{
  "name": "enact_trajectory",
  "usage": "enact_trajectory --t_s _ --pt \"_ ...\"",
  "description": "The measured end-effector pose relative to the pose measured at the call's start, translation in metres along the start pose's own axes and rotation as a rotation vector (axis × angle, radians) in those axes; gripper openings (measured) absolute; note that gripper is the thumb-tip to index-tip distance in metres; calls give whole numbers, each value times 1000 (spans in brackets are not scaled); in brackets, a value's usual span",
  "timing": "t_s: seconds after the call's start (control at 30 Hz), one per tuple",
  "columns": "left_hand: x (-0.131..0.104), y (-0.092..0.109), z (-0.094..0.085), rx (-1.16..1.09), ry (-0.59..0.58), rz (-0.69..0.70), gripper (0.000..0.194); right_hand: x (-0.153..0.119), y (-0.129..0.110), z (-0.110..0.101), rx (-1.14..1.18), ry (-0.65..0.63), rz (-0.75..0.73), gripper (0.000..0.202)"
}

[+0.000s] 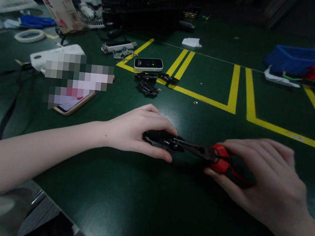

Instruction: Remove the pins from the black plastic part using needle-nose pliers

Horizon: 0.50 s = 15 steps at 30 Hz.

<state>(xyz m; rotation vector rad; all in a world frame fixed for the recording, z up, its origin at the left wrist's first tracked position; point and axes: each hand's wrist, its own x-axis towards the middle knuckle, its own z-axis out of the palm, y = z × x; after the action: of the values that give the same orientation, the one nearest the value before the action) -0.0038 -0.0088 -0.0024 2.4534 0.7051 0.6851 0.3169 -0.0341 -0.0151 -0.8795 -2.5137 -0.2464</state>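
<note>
Left hand (pixel 136 129) pins a black part (pixel 158 138) to the counter (pixel 138 198), right hand (pixel 263 176) clenches red pliers (pixel 215 158) biting its end (mid-crimp, probably); next needs steady squeeze.

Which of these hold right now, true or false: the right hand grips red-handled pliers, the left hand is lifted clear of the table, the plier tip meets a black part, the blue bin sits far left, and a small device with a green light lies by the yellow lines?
1. The right hand grips the red-handled pliers. True.
2. The left hand is lifted clear of the table. False: it rests down on the black part.
3. The plier tip meets the black part. True.
4. The blue bin sits far left. False: it is far right.
5. A small device with a green light lies by the yellow lines. True.
</note>
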Motion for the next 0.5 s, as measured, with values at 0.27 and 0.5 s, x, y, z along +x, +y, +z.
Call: enact_trajectory --t_s 0.27,0.5 --pt "0 2 -6 -9 -17 -3 40 4 0 -3 113 -10 26 32" --pt "0 2 -3 -17 18 -27 38 3 -2 -2 274 -73 128 33"
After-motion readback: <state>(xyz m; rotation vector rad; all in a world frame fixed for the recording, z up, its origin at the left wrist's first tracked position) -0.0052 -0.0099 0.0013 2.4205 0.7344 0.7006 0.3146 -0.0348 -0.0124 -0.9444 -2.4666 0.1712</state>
